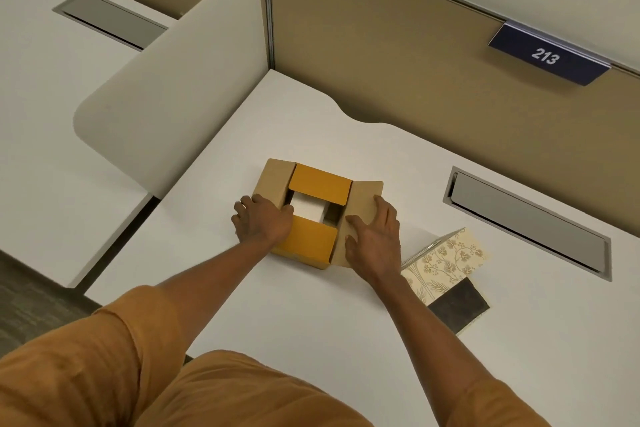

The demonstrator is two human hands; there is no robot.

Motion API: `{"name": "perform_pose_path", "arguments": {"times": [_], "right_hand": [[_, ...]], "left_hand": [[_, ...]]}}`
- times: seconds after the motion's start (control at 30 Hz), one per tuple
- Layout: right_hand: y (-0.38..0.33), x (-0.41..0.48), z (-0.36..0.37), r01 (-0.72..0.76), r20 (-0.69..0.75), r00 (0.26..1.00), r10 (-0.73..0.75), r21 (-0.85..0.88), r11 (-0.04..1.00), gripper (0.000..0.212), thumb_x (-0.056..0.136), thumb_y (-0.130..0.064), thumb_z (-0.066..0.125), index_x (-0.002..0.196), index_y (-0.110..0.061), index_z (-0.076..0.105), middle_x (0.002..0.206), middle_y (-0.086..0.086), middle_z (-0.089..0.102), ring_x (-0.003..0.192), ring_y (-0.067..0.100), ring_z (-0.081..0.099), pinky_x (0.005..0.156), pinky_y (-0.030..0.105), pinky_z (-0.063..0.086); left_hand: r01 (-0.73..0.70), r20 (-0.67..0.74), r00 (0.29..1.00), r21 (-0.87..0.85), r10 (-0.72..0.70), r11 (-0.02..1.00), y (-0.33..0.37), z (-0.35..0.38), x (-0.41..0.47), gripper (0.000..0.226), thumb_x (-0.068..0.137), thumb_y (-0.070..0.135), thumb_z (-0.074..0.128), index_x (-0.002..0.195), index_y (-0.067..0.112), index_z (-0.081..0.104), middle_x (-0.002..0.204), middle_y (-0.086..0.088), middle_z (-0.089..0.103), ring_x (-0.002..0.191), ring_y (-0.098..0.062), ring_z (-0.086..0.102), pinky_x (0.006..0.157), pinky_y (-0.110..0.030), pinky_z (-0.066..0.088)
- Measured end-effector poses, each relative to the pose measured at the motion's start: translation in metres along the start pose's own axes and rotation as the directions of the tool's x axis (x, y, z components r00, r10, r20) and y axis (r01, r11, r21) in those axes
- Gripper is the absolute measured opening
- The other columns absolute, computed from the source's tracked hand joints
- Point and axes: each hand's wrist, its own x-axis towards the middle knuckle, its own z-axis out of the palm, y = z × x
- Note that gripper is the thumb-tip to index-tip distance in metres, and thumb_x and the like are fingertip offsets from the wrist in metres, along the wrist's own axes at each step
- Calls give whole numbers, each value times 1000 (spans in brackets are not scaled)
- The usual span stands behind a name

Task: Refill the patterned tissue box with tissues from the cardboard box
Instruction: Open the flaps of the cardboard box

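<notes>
one cardboard box [313,215] sat near the middle of the desk [311,305], its four flaps folded partly back so that a white block of tissues [309,210] showed through the square gap between them. the left hand [261,222] lay on the left flap with its fingers curled over the flap's inner edge, gripping it; the right hand [375,239] rested flat and spread on the right flap, pinching nothing. one patterned box [445,262] lay on its side just to the right of the cardboard box, close by the right wrist, with one dark panel [459,305] at its near end (whether that was its base or a loose piece, i could not tell). as i judged it, the task had barely begun: the flaps were only being opened, the tissues were not yet lifted out, and the patterned box had not been filled. two hands, two boxes, one stack of tissues in sight. beyond them one cable slot [526,222] was set in the desk, and one sign [549,55] reading 213 hung on the partition.
</notes>
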Motion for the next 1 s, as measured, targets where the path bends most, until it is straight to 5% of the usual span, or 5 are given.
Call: {"name": "perform_pose_path", "arguments": {"times": [0.2, 0.4, 0.67, 1.0], "right_hand": [[-4, 17, 0, 64, 25, 998, -61, -108, 992, 27, 101, -16, 62, 118, -22, 82, 165, 29, 40, 159, 49, 24, 125, 54, 33], [-1, 40, -2, 119, 42, 992, -115, -100, 988, 28, 107, -24, 60, 122, -31, 82, 167, 31, 36, 162, 52, 17, 132, 57, 22], [-1, 50, -3, 145, 155, 979, -131, -77, 986, 37, 107, -27, 60, 142, -30, 70, 172, 26, 26, 165, 46, 9, 129, 56, 32], [-6, 57, -12, 61, 52, 997, -64, 60, 996, 74, 98, -14, 65, 166, -28, 38, 164, 19, 35, 153, 37, 30, 98, 48, 60]], "left_hand": [[-34, 76, 997, 4, 33, 999, 3, -13, -6, 62, 99, 35, 54, 150, 0, 46, 177, -24, 12, 166, -39, 6, 134, -53, 17], [-147, 140, 981, 90, 133, 985, -17, -10, -17, 55, 95, 18, 55, 147, 2, 46, 178, -26, -6, 166, -39, -13, 136, -53, 4], [-366, 161, 930, 341, 330, 866, -52, 17, -29, 112, 98, 73, 48, 169, 7, -7, 176, -25, -21, 164, -39, -22, 134, -55, -4], [-407, 129, 909, 483, 397, 775, -65, 29, -24, 128, 88, 91, 35, 167, 4, -13, 176, -28, -15, 165, -42, -16, 135, -58, -2]]}}
